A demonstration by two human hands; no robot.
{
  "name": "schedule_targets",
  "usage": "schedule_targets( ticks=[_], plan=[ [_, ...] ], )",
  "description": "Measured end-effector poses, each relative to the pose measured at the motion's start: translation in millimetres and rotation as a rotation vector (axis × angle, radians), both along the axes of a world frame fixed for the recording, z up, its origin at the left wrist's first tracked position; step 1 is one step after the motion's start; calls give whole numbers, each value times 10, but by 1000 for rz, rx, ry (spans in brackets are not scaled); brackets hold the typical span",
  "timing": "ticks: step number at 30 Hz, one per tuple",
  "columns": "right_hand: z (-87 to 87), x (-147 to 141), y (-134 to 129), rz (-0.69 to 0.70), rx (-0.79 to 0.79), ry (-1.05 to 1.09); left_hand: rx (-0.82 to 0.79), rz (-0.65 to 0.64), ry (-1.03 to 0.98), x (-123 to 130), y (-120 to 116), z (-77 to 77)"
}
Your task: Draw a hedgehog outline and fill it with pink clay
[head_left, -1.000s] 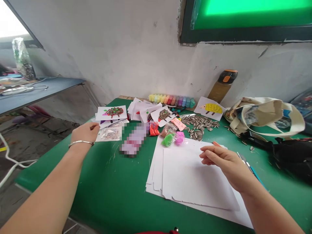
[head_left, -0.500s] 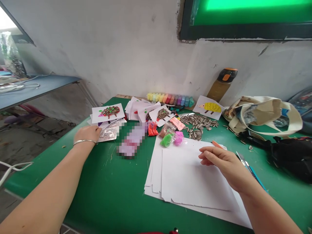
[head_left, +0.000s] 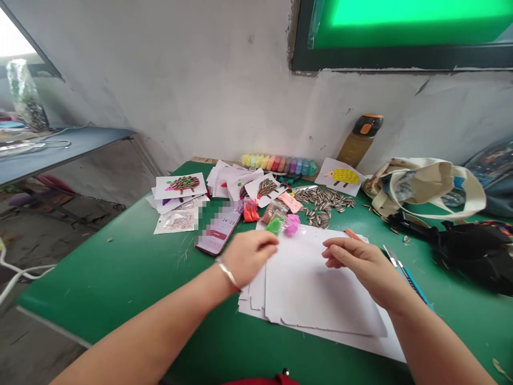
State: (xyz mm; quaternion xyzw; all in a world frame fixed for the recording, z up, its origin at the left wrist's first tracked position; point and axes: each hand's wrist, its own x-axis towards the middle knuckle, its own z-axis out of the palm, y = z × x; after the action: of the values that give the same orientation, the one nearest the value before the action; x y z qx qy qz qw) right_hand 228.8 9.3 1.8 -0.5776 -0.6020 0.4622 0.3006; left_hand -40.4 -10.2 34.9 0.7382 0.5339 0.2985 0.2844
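Observation:
My left hand (head_left: 249,255), a bracelet at its wrist, is over the left edge of the white paper sheets (head_left: 316,299). Its fingers are loosely bent with a gap at the thumb, and no object shows in them. Just beyond its fingertips lie a green clay packet (head_left: 276,224) and a pink clay packet (head_left: 292,225). Above the right part of the top sheet, my right hand (head_left: 355,261) hovers with half-curled fingers and nothing visible in them. An orange tool tip (head_left: 352,234) pokes out behind it, and a blue cutter (head_left: 412,282) lies to its right.
Left of the paper are a phone (head_left: 218,235) and a clear packet (head_left: 176,220). Behind lie hedgehog cards (head_left: 180,185), red clay (head_left: 251,210), sunflower seeds (head_left: 324,200) and a row of coloured clay (head_left: 276,163). A bottle (head_left: 358,141), cream bag (head_left: 433,187) and black pouch (head_left: 481,256) stand right.
My left hand has swung right and nearer, from the hedgehog cards and clear packet to the paper's left edge. My right hand has stayed almost in place. The phone screen now shows.

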Motion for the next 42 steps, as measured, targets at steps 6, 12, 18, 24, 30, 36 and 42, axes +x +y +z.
schedule_targets(
  ticks=[6,12,18,24,30,36,42],
  plan=[
    [46,102,11,-2,123,2,-80,-253,-93,801,40,-301],
    [115,-47,-22,93,15,39,-226,-136,-211,688,47,-449],
    [147,-167,-85,258,-19,-30,-308,-119,-355,643,134,-437],
    [69,-277,-136,270,49,26,-521,-55,-653,669,134,-418],
    [53,-357,-127,311,109,47,-510,-102,-607,662,107,-388],
    [30,-270,-99,221,81,-53,277,-66,-32,443,218,-343],
    [-29,-225,-73,69,-31,-51,435,127,428,213,497,-477]
  ],
)
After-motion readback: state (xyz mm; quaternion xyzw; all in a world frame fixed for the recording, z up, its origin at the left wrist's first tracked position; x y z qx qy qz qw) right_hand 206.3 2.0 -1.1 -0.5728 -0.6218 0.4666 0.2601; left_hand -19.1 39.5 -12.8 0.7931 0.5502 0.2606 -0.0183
